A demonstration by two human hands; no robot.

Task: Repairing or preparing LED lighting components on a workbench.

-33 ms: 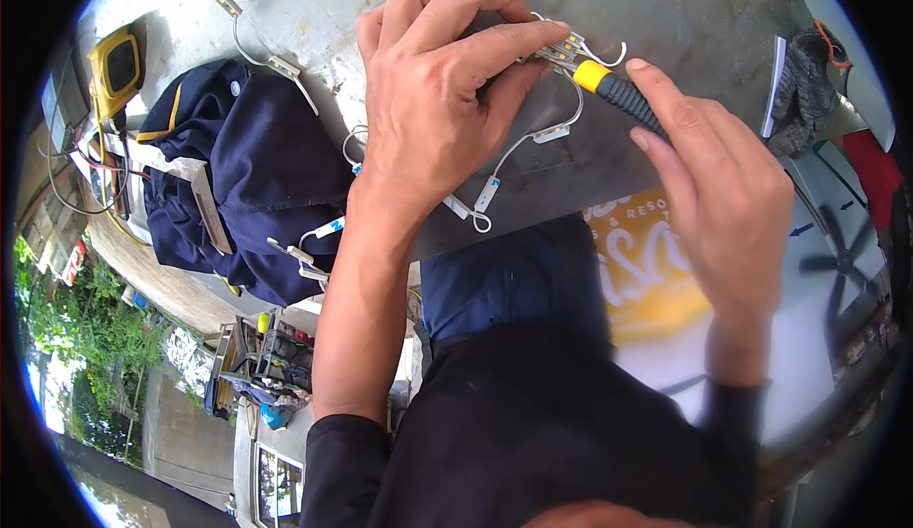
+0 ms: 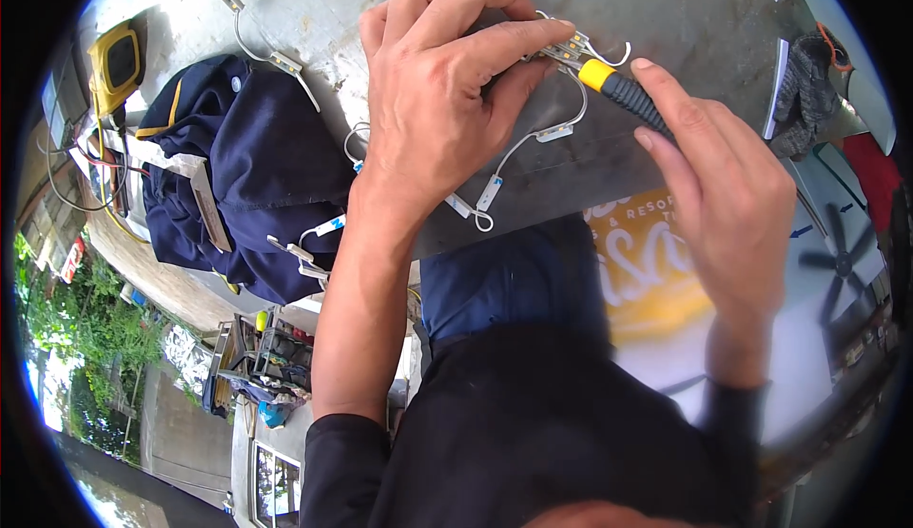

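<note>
My left hand (image 2: 442, 81) is closed, pinching a small bunch of white LED modules (image 2: 576, 47) between thumb and forefinger above the grey table (image 2: 533, 206). From the bunch, a wire strand runs down with further modules, one LED module (image 2: 554, 133) hanging near the table edge. In my right hand (image 2: 730, 185) is a tool with a black ribbed handle and a yellow collar (image 2: 623, 90). Its metal end points at the pinched modules. Whether that end touches them, and what kind of tool it is, I cannot tell. The left fingers partly hide the bunch.
To the left lies dark navy cloth (image 2: 276, 157), with more modules on and beside it. A yellow device (image 2: 115, 67) with a dark face sits further left. At the right are a grey knitted glove (image 2: 808, 95) and a printed sign (image 2: 647, 281) below the table edge.
Both hands, the tool and the modules sit very slightly further right. The grips look the same.
</note>
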